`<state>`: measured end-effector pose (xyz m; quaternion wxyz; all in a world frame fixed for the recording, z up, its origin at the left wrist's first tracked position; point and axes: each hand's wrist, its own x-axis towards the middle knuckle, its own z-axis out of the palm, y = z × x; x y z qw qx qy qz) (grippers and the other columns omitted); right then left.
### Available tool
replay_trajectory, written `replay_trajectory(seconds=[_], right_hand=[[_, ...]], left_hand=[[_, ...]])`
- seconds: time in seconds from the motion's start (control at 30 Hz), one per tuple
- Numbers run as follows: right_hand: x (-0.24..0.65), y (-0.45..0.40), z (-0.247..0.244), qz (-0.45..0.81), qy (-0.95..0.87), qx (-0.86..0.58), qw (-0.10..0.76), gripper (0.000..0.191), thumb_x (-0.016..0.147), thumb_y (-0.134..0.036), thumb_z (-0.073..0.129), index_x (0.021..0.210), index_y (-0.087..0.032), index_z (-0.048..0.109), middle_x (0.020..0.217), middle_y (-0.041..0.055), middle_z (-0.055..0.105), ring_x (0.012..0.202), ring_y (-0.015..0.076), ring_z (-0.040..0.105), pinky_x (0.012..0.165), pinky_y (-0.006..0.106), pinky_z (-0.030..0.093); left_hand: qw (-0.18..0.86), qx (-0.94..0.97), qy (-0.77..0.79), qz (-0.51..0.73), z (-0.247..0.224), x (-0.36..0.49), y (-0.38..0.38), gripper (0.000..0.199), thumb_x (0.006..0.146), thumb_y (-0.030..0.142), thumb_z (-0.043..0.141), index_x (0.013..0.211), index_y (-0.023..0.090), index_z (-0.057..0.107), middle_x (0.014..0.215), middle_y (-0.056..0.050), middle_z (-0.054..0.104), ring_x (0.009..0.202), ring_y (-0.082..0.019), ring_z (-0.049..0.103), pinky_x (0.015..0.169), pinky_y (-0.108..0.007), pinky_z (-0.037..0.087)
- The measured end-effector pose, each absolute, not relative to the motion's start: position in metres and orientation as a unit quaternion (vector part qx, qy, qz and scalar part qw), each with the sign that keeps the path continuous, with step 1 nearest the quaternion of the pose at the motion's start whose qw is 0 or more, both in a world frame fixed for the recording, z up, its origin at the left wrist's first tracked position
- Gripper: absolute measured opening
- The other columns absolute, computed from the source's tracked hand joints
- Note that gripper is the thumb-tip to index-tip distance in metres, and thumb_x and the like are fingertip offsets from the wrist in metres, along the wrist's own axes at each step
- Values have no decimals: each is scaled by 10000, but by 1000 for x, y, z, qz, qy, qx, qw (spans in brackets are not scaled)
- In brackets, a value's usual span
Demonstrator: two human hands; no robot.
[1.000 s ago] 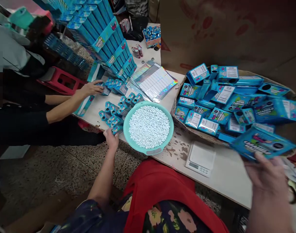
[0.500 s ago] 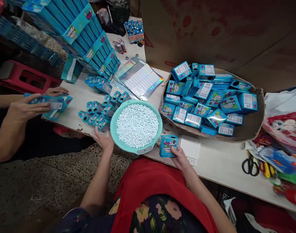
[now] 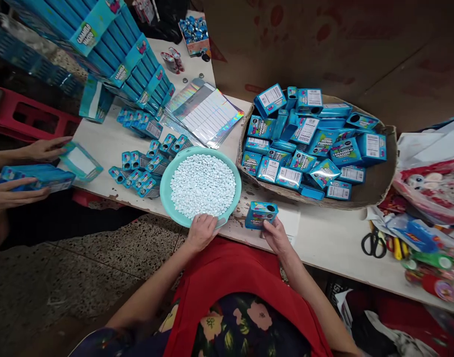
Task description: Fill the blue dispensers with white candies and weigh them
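Note:
A round mint-green bowl [image 3: 166, 201] full of small white candies [image 3: 202, 183] sits on the white table. At its front rim is my left hand [image 3: 202, 232], its fingers together and bent over the edge onto the candies; the thumb side is partly hidden. To the right of the bowl, my right hand [image 3: 277, 235] holds a small blue box [image 3: 259, 215] upright by its right side, and a dark round opening shows on its top. Partly behind that hand lies a flat white scale [image 3: 291, 218].
Blue boxes fill a cardboard tray [image 3: 388, 171] at the right. Small boxes [image 3: 138, 173] stand left of the bowl, before stacked display boxes [image 3: 126, 69]. Shiny sheets [image 3: 206, 114] lie behind. Scissors [image 3: 374, 244] are at right. Another person's hands [image 3: 19, 188] hold boxes at left.
My left hand has moved from the bowl's left side to its front rim. The blue box in my right hand has tilted, showing its top. The other person's boxes have moved left, off the display box.

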<state>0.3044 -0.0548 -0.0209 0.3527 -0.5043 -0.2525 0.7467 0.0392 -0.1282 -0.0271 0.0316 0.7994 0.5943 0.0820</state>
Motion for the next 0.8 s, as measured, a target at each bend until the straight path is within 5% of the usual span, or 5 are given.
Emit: replay_trajectory(seconds=[0.13,0.4,0.5,0.6,0.8], right_hand=[[328,-54,-29,693,-345,-579,257,698,636,-765,614,1032,-190,597,937,97,718,841,283,672,733,426,533],[299,-24,-46,360,-715,-586,-125,544,750,-578,657,1131,-197,580,881,87,707,810,271,662,667,317,451],[280,-28,-52,283,-766,-568,-107,502,808,-446,647,1210,-164,544,1188,170,627,1078,311,584,861,383,427],[265,-43,-61,219,-811,-540,-58,758,734,-437,719,1358,-135,412,1427,203,425,1280,369,393,1044,492,276],[247,-49,-76,202,-803,-560,-24,806,696,-334,728,1394,-136,377,1332,212,487,1176,366,450,999,512,327]], left_hand=[[5,814,578,59,-25,51,-121,161,901,230,481,812,158,594,712,-78,564,716,-218,495,650,-367,307],[10,815,577,53,-23,71,-109,223,910,243,462,736,159,573,684,-81,554,689,-218,488,629,-364,292],[24,801,596,58,-22,78,-108,225,908,287,488,749,160,582,706,-83,574,714,-220,509,641,-364,318],[31,765,634,109,-22,68,-106,241,903,375,517,850,164,621,801,-91,626,797,-223,547,697,-356,372],[47,762,632,133,-39,43,-74,438,882,427,525,1292,273,535,1435,-105,432,1352,-332,315,1061,-502,250]])
